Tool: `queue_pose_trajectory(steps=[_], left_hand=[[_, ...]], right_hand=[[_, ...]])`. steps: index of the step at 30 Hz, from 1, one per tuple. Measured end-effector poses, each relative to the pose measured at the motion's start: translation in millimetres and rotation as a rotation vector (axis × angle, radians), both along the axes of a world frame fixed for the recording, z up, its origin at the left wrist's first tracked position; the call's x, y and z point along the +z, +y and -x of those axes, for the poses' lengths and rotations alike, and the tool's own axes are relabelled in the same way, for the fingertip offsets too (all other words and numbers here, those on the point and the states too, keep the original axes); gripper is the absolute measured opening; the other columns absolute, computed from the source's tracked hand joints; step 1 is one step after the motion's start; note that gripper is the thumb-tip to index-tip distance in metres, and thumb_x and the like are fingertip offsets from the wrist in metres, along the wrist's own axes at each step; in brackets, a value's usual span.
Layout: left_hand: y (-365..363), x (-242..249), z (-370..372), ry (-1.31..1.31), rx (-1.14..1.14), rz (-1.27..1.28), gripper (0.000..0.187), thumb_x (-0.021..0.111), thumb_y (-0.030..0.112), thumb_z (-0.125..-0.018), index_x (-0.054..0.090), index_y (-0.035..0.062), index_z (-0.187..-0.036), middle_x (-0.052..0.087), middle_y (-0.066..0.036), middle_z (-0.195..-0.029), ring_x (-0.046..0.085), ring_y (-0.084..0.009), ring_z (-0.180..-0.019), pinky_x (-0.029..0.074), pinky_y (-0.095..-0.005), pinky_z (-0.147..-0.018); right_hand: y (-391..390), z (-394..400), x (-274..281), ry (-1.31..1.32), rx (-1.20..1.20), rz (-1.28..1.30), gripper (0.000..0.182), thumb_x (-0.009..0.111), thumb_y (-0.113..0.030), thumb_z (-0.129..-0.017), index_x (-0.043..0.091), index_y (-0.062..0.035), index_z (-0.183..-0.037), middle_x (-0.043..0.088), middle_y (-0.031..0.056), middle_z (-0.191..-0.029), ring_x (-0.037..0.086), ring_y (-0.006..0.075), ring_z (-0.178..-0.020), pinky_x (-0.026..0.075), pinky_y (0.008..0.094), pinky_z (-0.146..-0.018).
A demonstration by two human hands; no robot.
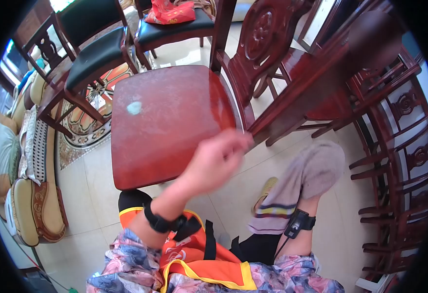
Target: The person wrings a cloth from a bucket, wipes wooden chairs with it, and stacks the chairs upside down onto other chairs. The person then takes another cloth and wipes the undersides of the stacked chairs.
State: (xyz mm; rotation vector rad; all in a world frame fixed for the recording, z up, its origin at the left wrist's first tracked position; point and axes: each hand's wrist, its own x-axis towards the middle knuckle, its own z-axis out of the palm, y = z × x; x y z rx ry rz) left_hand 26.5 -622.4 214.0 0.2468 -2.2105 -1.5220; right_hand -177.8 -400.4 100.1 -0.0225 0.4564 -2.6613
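Note:
My left hand (pixel 219 158) is blurred, its fingers curled in, over the near right edge of a dark red wooden chair seat (pixel 170 122). Its fingertips overlap the lower end of the chair's back post (pixel 292 107); whether they grip it cannot be seen. A pale blue-white smear (pixel 134 108) marks the seat. A grey-mauve towel (pixel 277 200) with a yellow and dark stripe covers my right hand (pixel 324 168) and hangs down from it. The hand is bunched inside the cloth, its fingers hidden, to the right of the post.
Dark-seated chairs (pixel 94 61) stand at the back left, one bearing a red bag (pixel 170 12). Several red wooden chairs (pixel 414 156) line the right side. A carved sofa (pixel 33 210) is at left. A yellow-green slipper (pixel 265 193) lies on the tiled floor (pixel 87 195).

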Motion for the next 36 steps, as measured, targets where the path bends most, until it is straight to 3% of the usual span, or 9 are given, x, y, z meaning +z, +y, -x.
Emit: queue_pose_trajectory(steps=[4, 7, 13, 20, 21, 23, 30, 32, 36], left_hand=[[-5.9, 55.0, 72.7, 0.283, 0.084, -0.305, 0.071, 0.07, 0.026, -0.074, 0.033, 0.0012, -0.129, 0.044, -0.019, -0.126, 0.041, -0.0245, -0.119, 0.032, -0.0354, -0.099], [28.9, 72.9, 117.3, 0.359, 0.263, -0.043, 0.046, 0.075, 0.018, -0.069, 0.052, 0.0005, -0.106, 0.06, -0.007, -0.094, 0.056, -0.0106, -0.085, 0.046, -0.0269, -0.075], [14.0, 59.7, 121.9, 0.25, 0.423, 0.191, 0.031, 0.072, 0.018, -0.062, 0.055, 0.0012, -0.082, 0.06, -0.003, -0.071, 0.056, -0.0108, -0.065, 0.046, -0.0272, -0.062], [26.4, 38.5, 74.7, 0.188, 0.35, 0.266, 0.018, 0.048, 0.007, -0.086, 0.059, -0.0006, -0.098, 0.062, -0.011, -0.091, 0.062, -0.018, -0.082, 0.048, -0.0296, -0.077], [23.0, 30.4, 78.3, 0.28, 0.382, 0.951, 0.019, 0.05, 0.011, -0.085, 0.06, -0.0045, -0.092, 0.061, -0.013, -0.081, 0.062, -0.0203, -0.072, 0.051, -0.0285, -0.068], [19.8, 38.3, 76.3, 0.412, 0.416, 0.251, 0.031, 0.041, 0.021, -0.088, 0.055, -0.0066, -0.092, 0.058, -0.022, -0.09, 0.061, -0.0309, -0.075, 0.054, -0.0396, -0.07], [30.5, 69.1, 65.2, 0.525, 0.248, 0.118, 0.031, 0.055, 0.022, -0.078, 0.055, -0.0044, -0.094, 0.053, -0.018, -0.086, 0.053, -0.025, -0.071, 0.047, -0.0366, -0.073], [46.9, 64.5, 84.6, 0.616, 0.366, 0.094, 0.028, 0.055, 0.029, -0.08, 0.058, 0.0054, -0.066, 0.057, -0.011, -0.065, 0.054, -0.0214, -0.052, 0.045, -0.0334, -0.047], [54.0, 63.2, 88.7, 0.61, 0.402, 0.113, 0.028, 0.055, 0.031, -0.08, 0.058, 0.0037, -0.074, 0.053, -0.008, -0.065, 0.051, -0.02, -0.053, 0.042, -0.0303, -0.051]], right_hand=[[-60.7, -34.8, 87.4, 0.228, 0.207, -0.064, 0.051, 0.033, -0.039, -0.093, 0.036, -0.0049, -0.13, 0.046, 0.0127, -0.126, 0.046, 0.0278, -0.115, 0.036, 0.0423, -0.099], [-122.9, -51.1, 69.6, 0.241, 0.314, -0.28, 0.051, 0.032, -0.04, -0.093, 0.039, -0.0041, -0.129, 0.048, 0.0116, -0.124, 0.052, 0.025, -0.108, 0.04, 0.0391, -0.096], [-143.1, -47.2, -129.0, 0.215, 0.208, -0.986, 0.043, 0.049, -0.036, -0.089, 0.049, -0.002, -0.116, 0.056, 0.0072, -0.11, 0.053, 0.0169, -0.103, 0.043, 0.0286, -0.086], [-125.6, -130.6, -113.3, -0.4, 0.14, -0.287, 0.067, 0.056, -0.039, -0.085, 0.033, 0.0013, -0.133, 0.047, 0.0164, -0.122, 0.046, 0.0235, -0.113, 0.035, 0.0324, -0.097], [-133.7, -131.2, -123.2, -0.445, 0.118, -0.292, 0.067, 0.056, -0.039, -0.085, 0.033, 0.0013, -0.133, 0.047, 0.0164, -0.122, 0.046, 0.0235, -0.113, 0.035, 0.0324, -0.097], [-141.8, -134.2, -145.3, -0.156, 0.152, -0.696, 0.067, 0.058, -0.043, -0.082, 0.04, 0.003, -0.128, 0.044, 0.0198, -0.124, 0.043, 0.0265, -0.116, 0.033, 0.0342, -0.098], [-131.0, -112.7, -280.3, -0.106, 0.471, -1.129, 0.075, 0.045, -0.056, -0.083, 0.044, 0.0072, -0.123, 0.041, 0.0245, -0.131, 0.04, 0.0287, -0.122, 0.033, 0.0343, -0.098], [-131.3, -122.4, -303.0, -0.311, 0.39, -1.071, 0.07, 0.048, -0.052, -0.084, 0.045, 0.0062, -0.123, 0.048, 0.0215, -0.126, 0.047, 0.0276, -0.116, 0.037, 0.033, -0.094], [-128.0, -96.3, -246.9, -0.248, 0.558, -0.838, 0.058, 0.055, -0.041, -0.084, 0.047, 0.0045, -0.12, 0.052, 0.0199, -0.12, 0.052, 0.0259, -0.108, 0.04, 0.0312, -0.088]])
